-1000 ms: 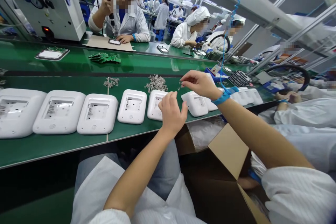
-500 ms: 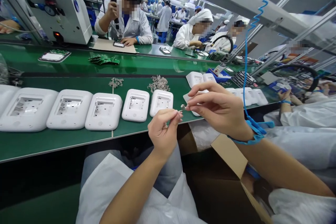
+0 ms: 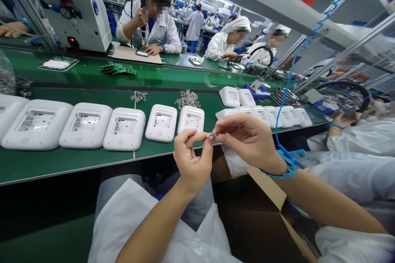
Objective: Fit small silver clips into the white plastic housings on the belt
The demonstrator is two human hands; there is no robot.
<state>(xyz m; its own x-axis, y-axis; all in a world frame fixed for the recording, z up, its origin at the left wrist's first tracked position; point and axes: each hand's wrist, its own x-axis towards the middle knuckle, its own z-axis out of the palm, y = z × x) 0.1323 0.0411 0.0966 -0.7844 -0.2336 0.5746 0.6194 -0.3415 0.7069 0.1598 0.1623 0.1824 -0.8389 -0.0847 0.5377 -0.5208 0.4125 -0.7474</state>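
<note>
My left hand (image 3: 194,156) is closed, thumb and forefinger pinching small silvery metal pieces (image 3: 212,136) that look like battery contact springs. From the right, my right hand (image 3: 247,139) meets it, its fingertips closed on the same little cluster. Which piece sits in which hand is hard to see. Just beyond my fingers stands a white plastic housing (image 3: 190,120) with a recessed opening, beside another white housing (image 3: 161,123). Behind them lies a loose pile of similar metal pieces (image 3: 188,98). A blue wrist strap (image 3: 286,164) with a coiled cord circles my right wrist.
More white housings (image 3: 125,129) line the green bench (image 3: 77,164) to the left, with others (image 3: 230,96) on the right. A smaller metal heap (image 3: 138,96) and green circuit boards (image 3: 117,69) lie farther back. An open cardboard box (image 3: 267,187) stands below. Co-workers sit opposite and at right.
My right hand has come left and slightly down, closing the gap to my left hand; the metal pieces now sit together between the fingertips. The view has shifted slightly.
</note>
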